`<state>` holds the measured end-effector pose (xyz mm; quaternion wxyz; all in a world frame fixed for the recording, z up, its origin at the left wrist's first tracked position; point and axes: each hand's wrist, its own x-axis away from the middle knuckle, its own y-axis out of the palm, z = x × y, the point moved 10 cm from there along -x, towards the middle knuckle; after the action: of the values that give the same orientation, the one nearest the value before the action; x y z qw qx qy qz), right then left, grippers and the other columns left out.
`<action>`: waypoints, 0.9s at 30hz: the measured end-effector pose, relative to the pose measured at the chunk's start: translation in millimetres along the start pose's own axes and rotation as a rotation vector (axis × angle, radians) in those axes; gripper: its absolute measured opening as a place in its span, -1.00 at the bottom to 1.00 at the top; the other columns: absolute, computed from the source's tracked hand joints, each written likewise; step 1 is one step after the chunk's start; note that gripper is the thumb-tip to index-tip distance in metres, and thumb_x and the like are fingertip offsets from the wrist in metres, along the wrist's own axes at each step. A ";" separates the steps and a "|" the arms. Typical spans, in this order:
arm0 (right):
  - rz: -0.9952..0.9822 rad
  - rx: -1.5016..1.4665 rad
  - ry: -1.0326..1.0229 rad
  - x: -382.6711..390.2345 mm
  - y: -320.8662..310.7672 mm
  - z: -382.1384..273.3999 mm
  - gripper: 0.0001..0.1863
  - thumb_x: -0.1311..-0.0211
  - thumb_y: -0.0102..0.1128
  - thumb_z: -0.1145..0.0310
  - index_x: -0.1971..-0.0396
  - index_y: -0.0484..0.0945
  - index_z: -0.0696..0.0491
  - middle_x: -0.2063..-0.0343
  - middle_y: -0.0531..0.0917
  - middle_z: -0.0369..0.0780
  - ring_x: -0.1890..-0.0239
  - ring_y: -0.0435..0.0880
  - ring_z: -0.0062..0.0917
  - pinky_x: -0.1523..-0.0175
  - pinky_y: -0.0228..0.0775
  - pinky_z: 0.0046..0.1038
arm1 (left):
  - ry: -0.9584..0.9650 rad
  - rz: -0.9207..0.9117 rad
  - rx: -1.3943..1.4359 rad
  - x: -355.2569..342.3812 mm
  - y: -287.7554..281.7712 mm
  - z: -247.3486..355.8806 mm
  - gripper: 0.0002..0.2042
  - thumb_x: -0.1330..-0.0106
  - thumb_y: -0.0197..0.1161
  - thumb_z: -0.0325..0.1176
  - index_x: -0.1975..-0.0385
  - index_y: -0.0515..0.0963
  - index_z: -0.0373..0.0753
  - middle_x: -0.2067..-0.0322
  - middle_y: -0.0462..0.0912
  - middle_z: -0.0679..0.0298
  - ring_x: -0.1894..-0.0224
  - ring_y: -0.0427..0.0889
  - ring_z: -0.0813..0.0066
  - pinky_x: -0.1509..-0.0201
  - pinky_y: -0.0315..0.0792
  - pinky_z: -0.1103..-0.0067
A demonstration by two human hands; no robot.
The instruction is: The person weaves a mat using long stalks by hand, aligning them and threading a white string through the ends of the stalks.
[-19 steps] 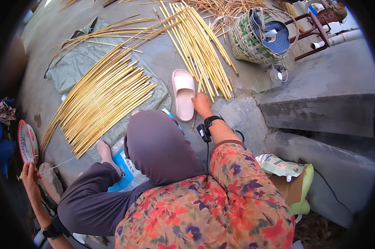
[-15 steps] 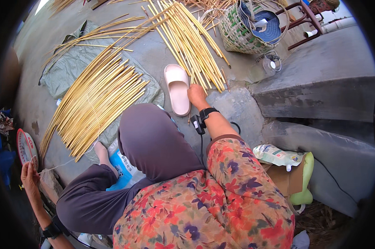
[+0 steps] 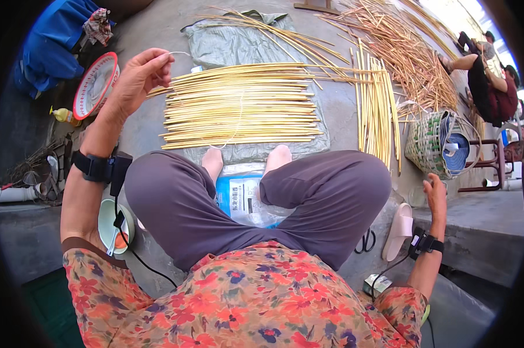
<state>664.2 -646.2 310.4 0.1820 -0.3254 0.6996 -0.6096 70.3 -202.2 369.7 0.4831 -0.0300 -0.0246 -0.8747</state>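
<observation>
My left hand (image 3: pixel 141 78) is raised beyond my left knee, thumb and fingers pinched on a thin white string (image 3: pixel 181 53). Only a short curved piece shows beside the fingertips. Below and to its right, a row of yellow plant stalks (image 3: pixel 201 119) lies side by side on a grey-green plastic sheet (image 3: pixel 326 124). More white string (image 3: pixel 241 113) curves across the stalks toward my feet; whether it joins the held piece, I cannot tell. Out to the right, my right hand (image 3: pixel 435 194) hovers by a woven basket (image 3: pixel 427 145), thumb and bent fingers apart, nothing visible in them.
A pink slipper (image 3: pixel 398 232) and black scissors (image 3: pixel 366 240) lie right of my knee. Loose stalks (image 3: pixel 375 104) are spread farther right. At left stand a red-rimmed basin (image 3: pixel 112 61), a pump bottle (image 3: pixel 64 115) and a pale green bowl (image 3: pixel 106 217). Another person (image 3: pixel 494 95) sits far right.
The view has swung round toward the stalks. My left hand, still on the string, is now raised forward. My right hand has moved from beside the slipper toward the basket, its fist loosened.
</observation>
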 end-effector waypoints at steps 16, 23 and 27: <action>-0.640 -1.283 -0.943 202.5 3.0 -558.3 -0.80 -0.15 0.12 0.28 0.37 0.58 0.09 0.70 0.39 -0.45 0.73 0.23 -0.84 0.66 0.02 -0.77 | 0.562 0.003 0.346 178.6 -81.7 146.6 -0.84 -0.28 0.02 -0.38 0.28 0.45 -0.32 0.59 0.47 0.33 0.36 0.54 0.45 0.26 0.49 0.53; -0.252 -0.678 -0.788 100.2 13.5 -497.4 -0.83 -0.09 0.18 0.25 0.43 0.61 0.03 0.71 0.40 -0.47 0.76 0.15 -0.87 0.67 -0.10 -0.76 | 0.375 0.455 0.455 211.0 -264.3 8.3 -0.85 -0.22 0.10 -0.42 0.33 0.42 -0.39 0.69 0.26 0.43 0.58 0.33 0.62 0.38 0.41 0.58; -0.173 -0.664 -0.734 59.5 11.5 -465.3 -0.83 -0.08 0.18 0.29 0.44 0.61 0.07 0.71 0.42 -0.45 0.72 0.22 -0.84 0.64 0.01 -0.75 | 0.228 0.566 0.483 215.2 -264.8 -31.8 -0.84 -0.24 0.07 -0.41 0.30 0.40 -0.39 0.69 0.26 0.44 0.60 0.31 0.63 0.44 0.36 0.62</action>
<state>315.4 -344.2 396.4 0.2515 -0.6156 0.7160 -0.2122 -269.1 -245.1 350.7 0.6983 0.1766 -0.1666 -0.6734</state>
